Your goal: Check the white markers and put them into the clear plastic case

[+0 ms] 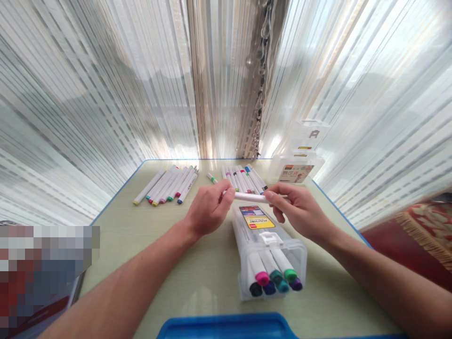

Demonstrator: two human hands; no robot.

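A white marker [250, 197] lies sideways between my hands, above the far end of a clear plastic marker case. My left hand [212, 205] is closed round its left end, and my right hand [298, 205] pinches its right end between thumb and fingers. Both ends of the marker are hidden by my fingers. Below, the marker case [243, 245] rests on its side with its open end toward me. Several markers [275, 270] stick out of it, with pink, green, teal, purple, blue and black caps.
Several white markers [169, 186] lie in a row at the back left of the table [141, 240]. More markers [243, 179] lie at the back middle. An opened clear case [296, 167] stands at the back right. A blue tray edge [226, 325] is nearest me.
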